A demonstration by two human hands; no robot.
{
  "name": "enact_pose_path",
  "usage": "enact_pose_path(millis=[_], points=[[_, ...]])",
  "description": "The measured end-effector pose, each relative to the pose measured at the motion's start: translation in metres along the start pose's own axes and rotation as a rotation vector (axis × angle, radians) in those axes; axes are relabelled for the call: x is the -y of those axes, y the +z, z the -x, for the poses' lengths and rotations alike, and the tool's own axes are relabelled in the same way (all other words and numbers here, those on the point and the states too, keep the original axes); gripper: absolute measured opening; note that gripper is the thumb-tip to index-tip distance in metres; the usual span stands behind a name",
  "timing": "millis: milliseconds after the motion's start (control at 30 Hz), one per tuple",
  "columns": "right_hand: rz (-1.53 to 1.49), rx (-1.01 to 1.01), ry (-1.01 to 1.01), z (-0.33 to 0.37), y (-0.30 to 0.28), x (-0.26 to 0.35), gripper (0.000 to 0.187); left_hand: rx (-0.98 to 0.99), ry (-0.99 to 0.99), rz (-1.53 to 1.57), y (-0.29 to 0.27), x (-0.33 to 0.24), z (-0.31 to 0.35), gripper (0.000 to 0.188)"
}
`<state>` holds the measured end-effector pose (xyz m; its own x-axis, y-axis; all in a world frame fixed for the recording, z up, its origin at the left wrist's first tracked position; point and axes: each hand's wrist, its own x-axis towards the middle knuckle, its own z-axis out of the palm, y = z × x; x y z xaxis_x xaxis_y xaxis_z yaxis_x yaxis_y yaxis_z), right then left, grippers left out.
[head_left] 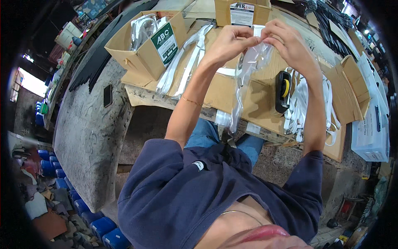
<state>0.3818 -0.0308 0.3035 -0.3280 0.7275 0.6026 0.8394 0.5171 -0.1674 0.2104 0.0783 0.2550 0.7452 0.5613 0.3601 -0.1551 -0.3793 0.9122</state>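
Observation:
Above the cardboard-covered table, my left hand (233,43) and my right hand (288,45) meet, fingers closed on the upper end of a clear plastic bag (253,62). A white strap end (258,30) shows between the fingertips. The bag hangs down from my hands toward the table. Below my right hand stands a black tape dispenser (279,93) with a yellow core. Beside it, a heap of white straps (299,110) lies partly behind my right forearm. Left of the bag, bagged white straps (188,62) lie on the cardboard.
An open cardboard box (137,62) with a green label holds bagged straps at the left. Another box (222,13) stands at the far side. Open cardboard (348,89) and a clear plastic bin (375,143) are at the right. A phone (107,96) lies on the grey surface.

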Motion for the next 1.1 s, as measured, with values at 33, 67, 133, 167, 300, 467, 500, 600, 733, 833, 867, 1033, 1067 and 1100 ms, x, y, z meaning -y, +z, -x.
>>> enact_pose_path(millis=[33, 67, 133, 167, 300, 467, 500, 600, 733, 833, 867, 1033, 1067, 1100], points=[[0.029, 0.004, 0.024, -0.002, -0.004, -0.002, 0.019, -0.006, 0.019, -0.033, 0.000, -0.007, -0.005, 0.024], [0.039, -0.005, 0.023, -0.005, -0.009, -0.003, 0.019, -0.011, 0.047, -0.050, 0.001, -0.014, -0.009, 0.024], [0.111, -0.016, 0.016, -0.010, -0.022, -0.004, 0.013, -0.023, 0.091, -0.081, 0.003, -0.028, -0.020, 0.023], [0.127, -0.027, 0.015, -0.013, -0.029, -0.002, 0.013, -0.044, 0.124, -0.109, 0.004, -0.034, -0.026, 0.022], [0.007, -0.143, 0.118, -0.018, -0.062, 0.002, 0.017, -0.063, 0.244, -0.142, 0.006, -0.060, -0.046, 0.022], [0.024, -0.214, 0.130, -0.020, -0.099, 0.008, 0.027, 0.241, 0.327, 0.007, 0.000, -0.090, -0.086, 0.025], [0.089, -0.244, 0.126, -0.024, -0.103, 0.011, 0.025, 0.226, 0.400, -0.207, -0.005, -0.101, -0.093, 0.025], [0.262, -0.286, 0.104, -0.038, -0.115, 0.042, 0.022, 0.294, 0.478, -0.149, -0.008, -0.115, -0.103, 0.021], [0.370, -0.289, 0.113, -0.041, -0.121, 0.043, 0.008, 0.221, 0.526, -0.423, -0.009, -0.130, -0.110, 0.030], [0.369, -0.296, 0.111, -0.041, -0.113, 0.030, 0.010, 0.179, 0.530, -0.466, -0.009, -0.123, -0.114, 0.032], [0.352, -0.327, 0.089, -0.041, -0.107, 0.024, 0.011, 0.175, 0.524, -0.467, -0.009, -0.119, -0.114, 0.032], [0.320, -0.461, -0.028, -0.040, -0.079, 0.006, 0.011, 0.181, 0.299, -0.355, -0.005, -0.111, -0.105, 0.030], [0.192, -0.447, 0.075, -0.036, -0.077, 0.006, 0.015, 0.179, 0.295, -0.353, -0.005, -0.105, -0.106, 0.030], [0.064, -0.433, 0.174, -0.035, -0.076, 0.010, 0.018, 0.188, 0.326, -0.282, -0.004, -0.097, -0.107, 0.024]])
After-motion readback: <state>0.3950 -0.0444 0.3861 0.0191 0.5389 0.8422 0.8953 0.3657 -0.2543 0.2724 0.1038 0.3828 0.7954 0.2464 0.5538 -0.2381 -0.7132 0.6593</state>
